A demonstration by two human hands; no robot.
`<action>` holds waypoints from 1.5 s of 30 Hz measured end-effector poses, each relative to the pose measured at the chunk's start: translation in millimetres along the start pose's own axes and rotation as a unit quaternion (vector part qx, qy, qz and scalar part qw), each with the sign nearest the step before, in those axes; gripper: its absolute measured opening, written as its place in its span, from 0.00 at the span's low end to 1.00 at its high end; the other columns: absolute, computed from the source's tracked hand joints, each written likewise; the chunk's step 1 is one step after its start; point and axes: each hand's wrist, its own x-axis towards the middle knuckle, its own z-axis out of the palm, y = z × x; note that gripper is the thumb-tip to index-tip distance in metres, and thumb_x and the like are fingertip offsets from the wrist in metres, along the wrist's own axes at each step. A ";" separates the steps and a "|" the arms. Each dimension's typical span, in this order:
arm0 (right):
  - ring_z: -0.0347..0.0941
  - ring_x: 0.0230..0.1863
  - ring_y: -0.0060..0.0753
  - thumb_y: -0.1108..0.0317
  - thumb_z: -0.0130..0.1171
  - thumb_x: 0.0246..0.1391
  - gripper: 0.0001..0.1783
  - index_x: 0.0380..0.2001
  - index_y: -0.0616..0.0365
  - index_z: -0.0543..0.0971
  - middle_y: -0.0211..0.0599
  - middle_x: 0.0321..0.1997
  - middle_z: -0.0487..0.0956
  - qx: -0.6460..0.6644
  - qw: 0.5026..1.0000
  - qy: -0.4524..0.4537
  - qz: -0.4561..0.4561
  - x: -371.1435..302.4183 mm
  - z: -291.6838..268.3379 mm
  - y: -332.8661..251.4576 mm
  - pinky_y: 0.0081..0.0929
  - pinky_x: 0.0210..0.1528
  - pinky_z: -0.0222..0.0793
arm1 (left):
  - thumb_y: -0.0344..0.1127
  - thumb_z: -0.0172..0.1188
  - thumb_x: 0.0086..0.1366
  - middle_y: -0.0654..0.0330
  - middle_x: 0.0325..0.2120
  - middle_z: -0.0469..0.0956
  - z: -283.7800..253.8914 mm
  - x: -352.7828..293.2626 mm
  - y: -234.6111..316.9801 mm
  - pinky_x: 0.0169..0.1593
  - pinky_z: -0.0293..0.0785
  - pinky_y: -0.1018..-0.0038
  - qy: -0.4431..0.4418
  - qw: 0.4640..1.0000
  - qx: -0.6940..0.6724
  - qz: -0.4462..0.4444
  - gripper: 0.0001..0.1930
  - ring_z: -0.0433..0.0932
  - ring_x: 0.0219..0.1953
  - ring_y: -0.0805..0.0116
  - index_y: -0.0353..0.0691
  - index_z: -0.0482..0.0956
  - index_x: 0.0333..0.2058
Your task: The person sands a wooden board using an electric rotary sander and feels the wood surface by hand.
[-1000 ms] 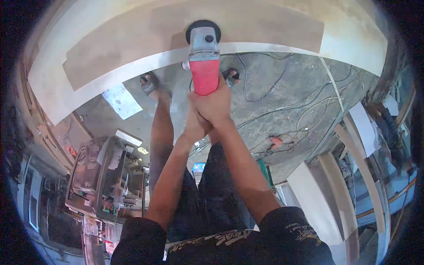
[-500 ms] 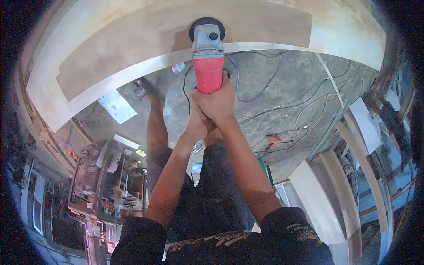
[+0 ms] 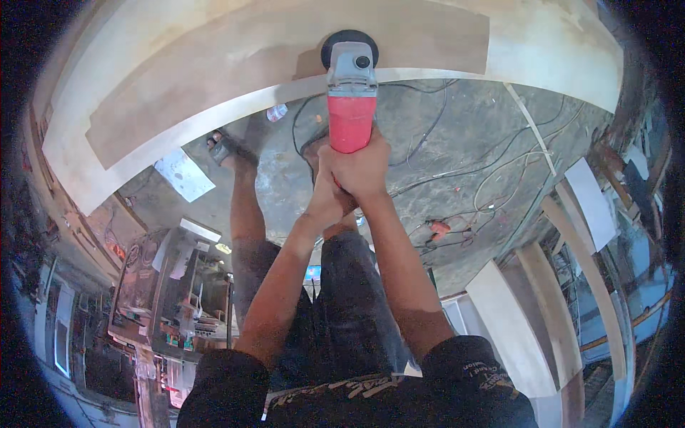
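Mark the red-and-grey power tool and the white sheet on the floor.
Power tool (image 3: 352, 110): head view, on its red body.
White sheet (image 3: 184, 175): head view, on its flat middle.

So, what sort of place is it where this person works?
Probably a woodworking shop or similar workshop: a red-and-grey power tool is held against a long, pale board, and several more long panels are kept at the right.

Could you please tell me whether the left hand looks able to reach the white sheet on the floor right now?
Probably not: the left hand grips the red-and-grey angle grinder with the right hand, and the white sheet lies on the floor below.
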 end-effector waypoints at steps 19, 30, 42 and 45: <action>0.85 0.41 0.54 0.61 0.78 0.33 0.31 0.42 0.64 0.80 0.52 0.36 0.85 -0.039 0.999 -0.023 -0.003 3.4 -1.8 -26.3 0.43 0.45 0.80 | 0.26 0.78 0.49 0.58 0.62 0.66 -21.2 6.8 2.0 0.67 0.68 0.63 0.091 0.823 0.536 0.163 0.50 0.69 0.63 0.64 0.42 0.54 0.67; 0.84 0.45 0.62 0.57 0.78 0.34 0.34 0.44 0.64 0.79 0.58 0.40 0.85 -0.064 0.995 -0.074 0.013 -1.3 26.9 -51.9 0.47 0.48 0.80 | 0.35 0.78 0.55 0.59 0.58 0.73 9.8 -24.4 52.7 0.60 0.74 0.67 0.123 0.684 0.699 0.168 0.41 0.73 0.60 0.68 0.39 0.64 0.64; 0.85 0.42 0.57 0.62 0.75 0.33 0.28 0.41 0.63 0.80 0.55 0.38 0.86 -0.044 0.997 -0.059 0.022 26.4 -35.5 -17.0 0.44 0.46 0.80 | 0.25 0.64 0.67 0.56 0.61 0.71 57.5 26.1 -7.7 0.63 0.74 0.64 0.063 0.976 0.166 0.124 0.32 0.70 0.64 0.67 0.39 0.61 0.66; 0.85 0.42 0.57 0.62 0.75 0.33 0.27 0.39 0.63 0.80 0.54 0.38 0.86 -0.058 0.998 -0.025 -0.006 35.7 -49.8 -2.0 0.44 0.46 0.79 | 0.25 0.63 0.68 0.56 0.63 0.69 79.0 43.3 -13.9 0.65 0.72 0.62 -0.024 0.996 -0.062 0.061 0.32 0.70 0.65 0.65 0.40 0.60 0.67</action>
